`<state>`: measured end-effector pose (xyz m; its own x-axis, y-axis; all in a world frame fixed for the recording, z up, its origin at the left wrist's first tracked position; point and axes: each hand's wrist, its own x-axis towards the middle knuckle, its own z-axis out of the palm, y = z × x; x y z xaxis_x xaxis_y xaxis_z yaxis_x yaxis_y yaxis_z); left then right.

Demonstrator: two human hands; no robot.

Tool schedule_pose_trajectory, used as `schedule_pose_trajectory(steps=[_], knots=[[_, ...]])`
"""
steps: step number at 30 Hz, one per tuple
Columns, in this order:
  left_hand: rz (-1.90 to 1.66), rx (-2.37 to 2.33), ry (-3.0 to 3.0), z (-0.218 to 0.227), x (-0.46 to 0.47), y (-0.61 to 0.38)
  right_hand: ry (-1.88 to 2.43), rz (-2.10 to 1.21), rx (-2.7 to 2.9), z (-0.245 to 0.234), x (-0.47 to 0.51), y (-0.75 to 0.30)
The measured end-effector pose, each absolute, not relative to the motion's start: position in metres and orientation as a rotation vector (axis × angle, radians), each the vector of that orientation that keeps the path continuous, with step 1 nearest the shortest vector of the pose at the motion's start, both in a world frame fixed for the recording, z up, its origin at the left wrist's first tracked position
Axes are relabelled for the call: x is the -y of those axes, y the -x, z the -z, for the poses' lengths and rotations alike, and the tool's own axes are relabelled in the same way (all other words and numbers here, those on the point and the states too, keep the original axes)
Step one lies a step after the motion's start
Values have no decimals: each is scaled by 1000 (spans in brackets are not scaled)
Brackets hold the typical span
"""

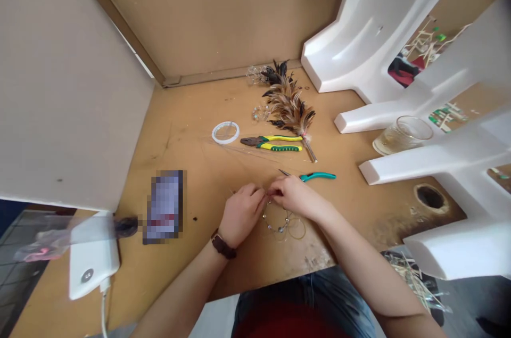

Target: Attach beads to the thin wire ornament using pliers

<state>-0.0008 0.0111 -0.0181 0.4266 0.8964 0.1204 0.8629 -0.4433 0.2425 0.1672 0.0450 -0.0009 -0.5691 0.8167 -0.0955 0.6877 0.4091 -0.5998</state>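
My left hand (241, 215) and my right hand (293, 195) meet above the tan desktop (207, 167), their fingertips pinching a thin wire strung with small beads (277, 223). The wire hangs below them in a loose loop. A brown band (223, 245) circles my left wrist. Just beyond my right hand lie teal-handled pliers (317, 176). Farther off are yellow-green-handled pliers (271, 142), a small coil of transparent wire (225, 132), and a brown-black feather bunch (289, 106). Small crystal bead strands (261, 112) lie beside the feathers.
A blurred phone (164, 207) lies left of my hands, and a white corded device (93, 258) sits at the left edge. White moulded supports (379, 24) stand along the right, near a glass (403, 134). The desktop has a round hole (430, 197).
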Motion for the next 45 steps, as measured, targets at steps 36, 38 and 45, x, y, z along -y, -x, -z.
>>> schedule_pose_trajectory(steps=[36,38,45], knots=[[-874,-948,-899,6,-14,12,1118,-1841,1392,-13,-47,-167],[-879,-950,-905,6,-14,12,1118,-1836,1374,-13,-47,-167],[-912,-961,-893,5,-15,11,1114,-1946,1438,-11,-49,-173]])
